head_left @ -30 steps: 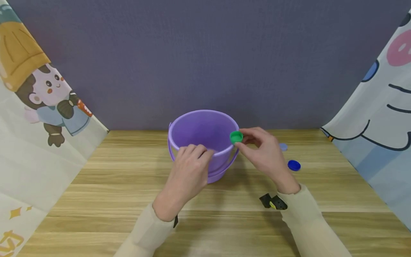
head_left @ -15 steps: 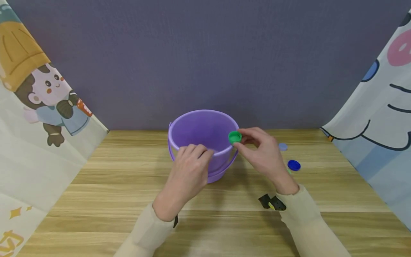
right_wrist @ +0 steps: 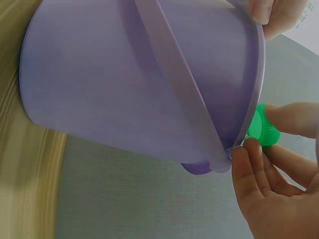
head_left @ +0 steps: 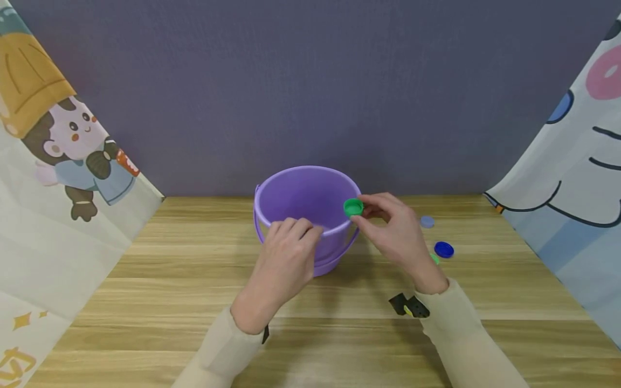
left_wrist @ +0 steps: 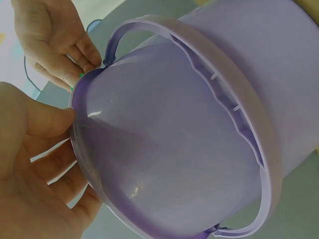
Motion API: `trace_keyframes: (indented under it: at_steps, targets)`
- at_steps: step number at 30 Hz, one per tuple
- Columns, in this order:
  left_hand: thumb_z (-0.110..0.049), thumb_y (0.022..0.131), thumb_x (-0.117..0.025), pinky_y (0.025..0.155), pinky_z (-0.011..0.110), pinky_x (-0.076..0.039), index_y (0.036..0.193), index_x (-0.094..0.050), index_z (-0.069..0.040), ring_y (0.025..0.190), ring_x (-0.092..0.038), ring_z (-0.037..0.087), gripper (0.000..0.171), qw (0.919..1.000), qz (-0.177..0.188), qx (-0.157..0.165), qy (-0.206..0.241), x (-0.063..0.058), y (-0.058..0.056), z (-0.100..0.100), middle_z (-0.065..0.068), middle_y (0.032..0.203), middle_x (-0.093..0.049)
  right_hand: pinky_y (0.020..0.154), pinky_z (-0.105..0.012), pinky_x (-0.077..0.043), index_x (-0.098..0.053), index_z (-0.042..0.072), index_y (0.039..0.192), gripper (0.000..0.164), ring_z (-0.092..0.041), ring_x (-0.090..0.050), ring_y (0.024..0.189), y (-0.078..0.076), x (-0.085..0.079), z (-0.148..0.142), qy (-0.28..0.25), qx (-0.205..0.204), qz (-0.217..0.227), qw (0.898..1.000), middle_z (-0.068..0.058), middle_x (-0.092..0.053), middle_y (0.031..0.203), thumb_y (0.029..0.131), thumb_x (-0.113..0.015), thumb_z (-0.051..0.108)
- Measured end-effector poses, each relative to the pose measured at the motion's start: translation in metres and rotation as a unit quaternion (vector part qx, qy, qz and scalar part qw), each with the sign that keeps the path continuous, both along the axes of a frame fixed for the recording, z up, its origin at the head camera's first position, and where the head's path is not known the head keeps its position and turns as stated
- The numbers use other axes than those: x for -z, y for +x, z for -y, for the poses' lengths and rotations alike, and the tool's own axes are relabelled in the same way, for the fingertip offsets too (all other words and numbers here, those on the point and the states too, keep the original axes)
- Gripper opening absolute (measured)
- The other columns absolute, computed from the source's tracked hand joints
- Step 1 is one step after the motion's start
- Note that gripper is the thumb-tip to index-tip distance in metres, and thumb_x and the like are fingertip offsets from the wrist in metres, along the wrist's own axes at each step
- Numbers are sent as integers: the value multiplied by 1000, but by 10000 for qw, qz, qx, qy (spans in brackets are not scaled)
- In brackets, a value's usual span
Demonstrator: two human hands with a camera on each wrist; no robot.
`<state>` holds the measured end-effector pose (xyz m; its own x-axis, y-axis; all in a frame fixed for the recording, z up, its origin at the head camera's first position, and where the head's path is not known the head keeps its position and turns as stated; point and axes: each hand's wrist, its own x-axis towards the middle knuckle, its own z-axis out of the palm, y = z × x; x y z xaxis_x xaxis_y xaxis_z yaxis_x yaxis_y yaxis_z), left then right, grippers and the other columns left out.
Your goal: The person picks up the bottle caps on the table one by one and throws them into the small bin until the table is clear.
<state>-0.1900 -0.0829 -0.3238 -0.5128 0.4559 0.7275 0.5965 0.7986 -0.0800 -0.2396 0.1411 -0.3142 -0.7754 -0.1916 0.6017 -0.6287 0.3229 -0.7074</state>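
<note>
A purple bucket [head_left: 335,250] stands upright on the table, its handle [left_wrist: 239,84] hanging down on the near side. My left hand [head_left: 286,258] holds the near rim, thumb outside and fingers over the edge, as the left wrist view shows. Between thumb and fingertips, my right hand [head_left: 395,229] pinches a green bottle cap [head_left: 353,207]. The cap is at the bucket's right rim, its hollow side facing the head camera. In the right wrist view the green cap [right_wrist: 266,132] overlaps the rim edge, with the other fingers beside the handle's joint.
Right of the bucket, on the wooden table [head_left: 145,296], lie a dark blue cap [head_left: 443,249] and a pale blue cap [head_left: 427,221]. A light green piece [head_left: 435,259] shows partly from behind my right wrist. A dark grey wall [head_left: 310,81] rises behind.
My right hand has drifted slightly left with the green bottle cap, bringing the light green piece into view beside the wrist. The left hand and the bucket have stayed put.
</note>
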Motion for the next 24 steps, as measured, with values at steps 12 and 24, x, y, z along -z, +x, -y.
trace_keyframes:
  at_steps: [12, 24]
  targets:
    - [1, 83, -68, 75, 38, -45, 104, -73, -7, 87, -61, 26, 23, 10000, -75, -14, -10, 0, 0, -1, 5, 97, -68, 90, -24, -54, -70, -6, 120, 36, -21, -64, 94, 0, -2, -1, -25, 76, 120, 9999, -15, -67, 107, 86, -79, 2]
    - [1, 83, -67, 76, 38, -45, 104, -73, -7, 86, -60, 27, 23, 10000, -44, -8, -5, 1, 0, -1, 5, 97, -68, 90, -23, -53, -69, -7, 120, 36, -17, -63, 96, -2, -3, -9, -222, 60, 145, 9996, -15, -66, 109, 86, -79, 3]
